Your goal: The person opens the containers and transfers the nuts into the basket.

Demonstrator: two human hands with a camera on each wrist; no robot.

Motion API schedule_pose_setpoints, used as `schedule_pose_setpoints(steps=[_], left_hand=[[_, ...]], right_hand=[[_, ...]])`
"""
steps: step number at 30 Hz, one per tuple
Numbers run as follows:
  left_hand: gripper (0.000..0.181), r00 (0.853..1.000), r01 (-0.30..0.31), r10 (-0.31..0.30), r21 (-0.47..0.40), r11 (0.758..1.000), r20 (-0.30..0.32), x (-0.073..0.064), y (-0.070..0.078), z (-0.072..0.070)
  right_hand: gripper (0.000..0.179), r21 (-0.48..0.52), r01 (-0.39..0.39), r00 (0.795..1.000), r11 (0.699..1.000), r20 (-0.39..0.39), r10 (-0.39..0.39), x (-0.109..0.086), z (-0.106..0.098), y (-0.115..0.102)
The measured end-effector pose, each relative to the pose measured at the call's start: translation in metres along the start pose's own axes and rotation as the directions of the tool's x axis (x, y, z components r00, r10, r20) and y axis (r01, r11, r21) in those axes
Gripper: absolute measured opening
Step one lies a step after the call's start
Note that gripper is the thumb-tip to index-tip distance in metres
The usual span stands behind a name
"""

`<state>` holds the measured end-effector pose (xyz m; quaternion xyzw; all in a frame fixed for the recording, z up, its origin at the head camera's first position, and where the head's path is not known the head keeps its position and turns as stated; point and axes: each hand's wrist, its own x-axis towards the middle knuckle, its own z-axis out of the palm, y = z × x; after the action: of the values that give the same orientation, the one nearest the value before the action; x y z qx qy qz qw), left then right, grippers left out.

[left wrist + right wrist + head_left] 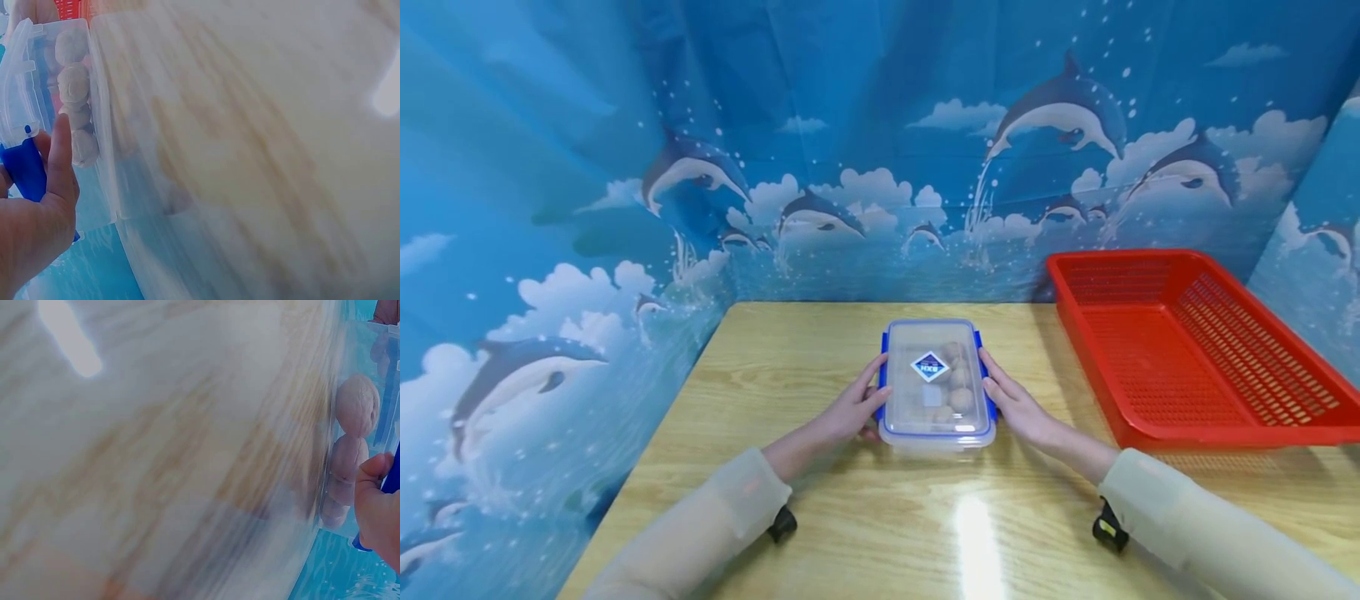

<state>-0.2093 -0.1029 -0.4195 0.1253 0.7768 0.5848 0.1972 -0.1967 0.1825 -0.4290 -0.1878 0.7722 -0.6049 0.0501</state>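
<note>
A clear plastic food container [904, 421] with a blue-edged lid and blue side latches sits on the wooden table, its lid on. Several walnuts [959, 400] lie inside, mostly along the right half; their wrinkled shells show through the wall in the right wrist view. My left hand [853, 405] grips the container's left side, thumb near the lid edge and fingers around the blue latch [28, 172]. On the opposite side, my right hand [1017, 408] holds the container at the right latch [987, 387], fingers along the side. Some fingertips are hidden by the container.
A red plastic basket [1131, 417] with slotted walls stands to the right on the table [790, 358]. Behind and to the left hangs a blue backdrop [865, 100] with dolphins. A bright light reflection lies on the tabletop in front of the container.
</note>
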Motion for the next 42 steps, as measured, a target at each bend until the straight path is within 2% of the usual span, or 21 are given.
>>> schedule_pose_setpoints(steps=[5, 12, 23, 32, 42], left_hand=[[0.061, 1.0, -0.001, 0.001, -0.002, 1.0, -0.001, -0.001, 0.001, 0.0], [0.061, 1.0, 0.006, -0.005, -0.02, 1.0, 0.018, -0.001, 0.002, 0.0], [0.061, 1.0, 0.0, 0.0, -0.02, 1.0, 0.01, 0.001, 0.0, 0.0], [0.06, 1.0, 0.009, -0.009, -0.021, 1.0, 0.002, -0.002, 0.002, 0.001], [0.061, 1.0, 0.007, -0.007, -0.031, 0.999, 0.005, -0.002, 0.002, 0.001]], right_hand=[[0.051, 0.002, -0.008, 1.0, 1.0, 0.011, 0.007, 0.0, 0.001, -0.002], [0.052, 0.028, -0.114, 0.993, 0.993, -0.012, 0.115, -0.01, 0.001, 0.006], [0.052, 0.013, -0.161, 0.987, 0.987, 0.001, 0.161, -0.012, -0.001, 0.002], [0.051, -0.032, -0.112, 0.993, 0.993, 0.026, 0.113, -0.008, -0.005, 0.001], [0.049, -0.077, -0.116, 0.993, 0.99, -0.006, 0.116, -0.006, -0.004, 0.002]])
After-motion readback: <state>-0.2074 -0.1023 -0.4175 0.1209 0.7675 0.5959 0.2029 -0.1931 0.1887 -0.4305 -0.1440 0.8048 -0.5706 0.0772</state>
